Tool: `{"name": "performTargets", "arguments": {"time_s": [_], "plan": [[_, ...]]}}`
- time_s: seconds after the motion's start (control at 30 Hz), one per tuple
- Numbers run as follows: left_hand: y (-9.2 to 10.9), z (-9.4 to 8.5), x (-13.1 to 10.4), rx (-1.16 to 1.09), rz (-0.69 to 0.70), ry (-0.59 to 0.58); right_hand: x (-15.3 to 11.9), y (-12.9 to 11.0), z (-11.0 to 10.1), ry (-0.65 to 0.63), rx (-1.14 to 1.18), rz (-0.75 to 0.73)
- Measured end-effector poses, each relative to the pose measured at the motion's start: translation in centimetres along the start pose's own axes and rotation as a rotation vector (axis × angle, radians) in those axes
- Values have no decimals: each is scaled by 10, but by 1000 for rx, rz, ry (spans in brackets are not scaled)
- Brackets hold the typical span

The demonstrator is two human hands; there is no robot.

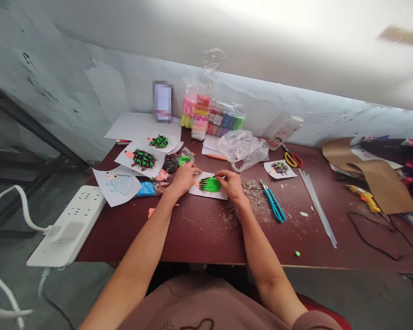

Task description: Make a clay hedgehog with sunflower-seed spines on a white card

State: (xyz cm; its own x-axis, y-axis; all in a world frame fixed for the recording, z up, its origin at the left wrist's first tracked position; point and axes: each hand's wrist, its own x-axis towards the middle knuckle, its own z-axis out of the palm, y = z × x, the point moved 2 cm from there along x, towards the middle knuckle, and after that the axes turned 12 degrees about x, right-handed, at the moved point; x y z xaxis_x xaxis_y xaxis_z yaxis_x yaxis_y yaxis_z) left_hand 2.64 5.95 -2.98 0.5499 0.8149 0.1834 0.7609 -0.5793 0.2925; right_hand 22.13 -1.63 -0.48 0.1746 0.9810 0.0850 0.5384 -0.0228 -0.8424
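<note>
A white card [218, 196] lies in front of me with a hedgehog shape of green clay [211, 184]. Dark striped seeds stand in rows at the shape's left end, beside a pink face. My left hand [185, 178] rests at the card's upper left edge, fingers stretched toward it and holding nothing visible. Over the right end of the green clay, my right hand [231, 184] has thumb and finger pinched together. Whatever sits in that pinch is too small to make out. Loose striped seeds [251, 187] lie in a pile just right of my right hand.
Finished hedgehog cards [143, 159] and a blue hedgehog drawing [120, 185] lie left, near a power strip [70, 224]. Packs of coloured clay [223, 121] and a plastic bag [244, 149] stand behind. To the right are teal tweezers or cutters [274, 204], scissors [292, 159] and a glue gun [365, 198].
</note>
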Motion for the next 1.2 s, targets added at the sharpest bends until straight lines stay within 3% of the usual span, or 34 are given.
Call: {"name": "performTargets", "arguments": {"time_s": [0.4,1.2], "plan": [[0,2,1,-9,3,10,3,-1,11,-2,-91,-92],[2,0,0,2,-8,1,7,-8,16,-99,-275,-125]]}}
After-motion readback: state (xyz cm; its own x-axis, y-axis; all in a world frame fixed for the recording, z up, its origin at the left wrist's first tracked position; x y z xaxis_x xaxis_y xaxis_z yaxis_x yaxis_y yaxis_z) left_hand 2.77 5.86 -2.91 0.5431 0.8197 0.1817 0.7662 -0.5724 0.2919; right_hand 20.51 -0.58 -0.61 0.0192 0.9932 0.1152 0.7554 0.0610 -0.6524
